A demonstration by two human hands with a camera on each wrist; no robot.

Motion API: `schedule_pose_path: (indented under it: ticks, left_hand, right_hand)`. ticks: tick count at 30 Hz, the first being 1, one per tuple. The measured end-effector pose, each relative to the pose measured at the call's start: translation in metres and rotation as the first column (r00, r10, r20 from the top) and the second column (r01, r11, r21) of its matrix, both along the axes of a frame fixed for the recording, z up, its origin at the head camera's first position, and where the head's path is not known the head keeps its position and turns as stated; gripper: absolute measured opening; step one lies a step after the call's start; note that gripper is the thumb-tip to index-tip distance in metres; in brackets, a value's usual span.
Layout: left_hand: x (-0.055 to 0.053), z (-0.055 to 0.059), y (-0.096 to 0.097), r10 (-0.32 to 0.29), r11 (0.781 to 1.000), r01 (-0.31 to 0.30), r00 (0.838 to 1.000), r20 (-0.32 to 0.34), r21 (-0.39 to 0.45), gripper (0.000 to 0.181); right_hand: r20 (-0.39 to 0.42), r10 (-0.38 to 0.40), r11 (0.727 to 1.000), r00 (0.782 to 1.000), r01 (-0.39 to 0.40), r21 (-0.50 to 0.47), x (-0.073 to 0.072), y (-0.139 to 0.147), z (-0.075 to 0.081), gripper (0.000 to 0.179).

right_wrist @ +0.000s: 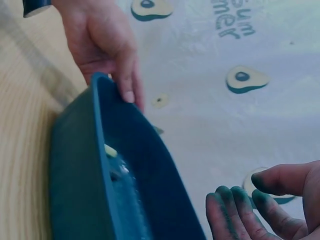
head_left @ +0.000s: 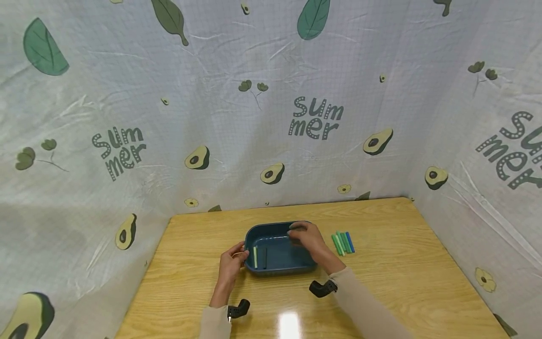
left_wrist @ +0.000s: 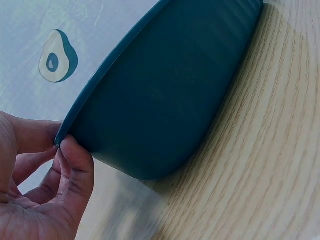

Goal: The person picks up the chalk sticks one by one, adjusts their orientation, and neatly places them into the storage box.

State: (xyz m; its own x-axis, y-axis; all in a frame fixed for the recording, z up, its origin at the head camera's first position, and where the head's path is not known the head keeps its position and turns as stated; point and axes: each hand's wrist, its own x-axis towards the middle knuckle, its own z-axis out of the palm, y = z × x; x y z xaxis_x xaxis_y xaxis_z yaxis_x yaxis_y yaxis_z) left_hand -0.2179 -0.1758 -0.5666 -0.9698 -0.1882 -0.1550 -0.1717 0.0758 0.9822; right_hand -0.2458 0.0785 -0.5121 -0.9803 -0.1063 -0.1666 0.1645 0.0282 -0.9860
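A dark blue plastic tub (head_left: 281, 271) with rounded corners stands on the table. My left hand (head_left: 230, 264) pinches its left rim between thumb and fingers, as the left wrist view shows closely. Inside, toward the left end, lie a pale yellow-green chalk stick (head_left: 255, 257) and a dark stick (head_left: 265, 258), side by side. Over the tub's right end hovers my right hand (head_left: 310, 239), fingers loosely bent and holding nothing. Green dust coats its fingertips (right_wrist: 240, 195) in the right wrist view.
Right of the tub, several green chalk sticks (head_left: 341, 243) and a blue chalk stick (head_left: 350, 242) lie in a close row on the wooden table (head_left: 389, 263). A patterned curtain (head_left: 237, 141) hangs behind the table and along both sides.
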Motion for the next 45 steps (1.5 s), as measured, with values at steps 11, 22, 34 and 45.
schedule_pose_path:
  ticks: [11,22,34,45]
  left_hand:
    - [0.001,-0.001,-0.001,-0.003,1.0,0.003,1.0,0.012,0.002,0.04]
    - [0.002,0.0,-0.001,-0.01,1.0,0.01,1.0,-0.001,-0.006,0.04]
    - [0.001,0.0,0.0,-0.012,1.0,0.012,1.0,0.002,0.0,0.041]
    - [0.002,0.0,0.0,0.0,1.0,0.0,1.0,-0.001,0.011,0.04]
  right_hand:
    - [-0.062,-0.06,0.997,0.996,0.062,0.035,0.012,0.034,0.011,0.033]
    - [-0.117,-0.119,0.985,0.986,0.132,0.109,0.027,0.067,0.021,0.033]
    - [-0.121,-0.187,0.963,0.975,0.206,0.176,0.038,0.103,0.018,0.036]
    - [-0.211,-0.29,0.861,0.934,0.351,0.369,0.045,0.125,0.0,0.033]
